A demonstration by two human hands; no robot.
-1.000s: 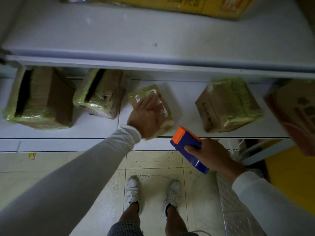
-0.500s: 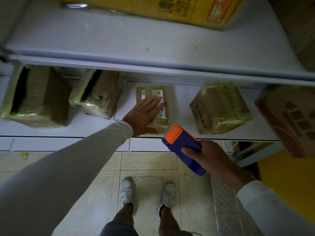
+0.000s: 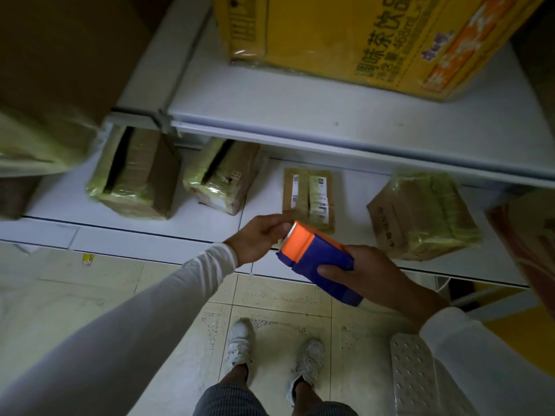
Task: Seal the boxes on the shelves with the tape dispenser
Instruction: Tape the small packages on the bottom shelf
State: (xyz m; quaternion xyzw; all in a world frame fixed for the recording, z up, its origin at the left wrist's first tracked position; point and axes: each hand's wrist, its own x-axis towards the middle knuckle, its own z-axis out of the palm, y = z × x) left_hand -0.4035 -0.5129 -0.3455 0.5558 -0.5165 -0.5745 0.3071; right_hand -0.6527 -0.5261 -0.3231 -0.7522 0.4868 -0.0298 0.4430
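Dispenser (image 3: 318, 261), blue with orange head, held at frame centre, wrapped in right hand (image 3: 377, 273) at 4 o'clock of it. Left hand (image 3: 259, 238), at 9 o'clock of the orange head, pinches at the serrated edge, apparently drawing out the tape end; the tape itself is too faint to confirm. Lower shelf (image 3: 255, 190) holds a flat box (image 3: 307, 198) at 12 o'clock of the dispenser, lying untouched, a yellowish strip on its face. Left boxes (image 3: 138, 178) (image 3: 223, 177) and right box (image 3: 420, 214) show heavy tape wrap. Status, judged: flat box next, taping not yet begun.
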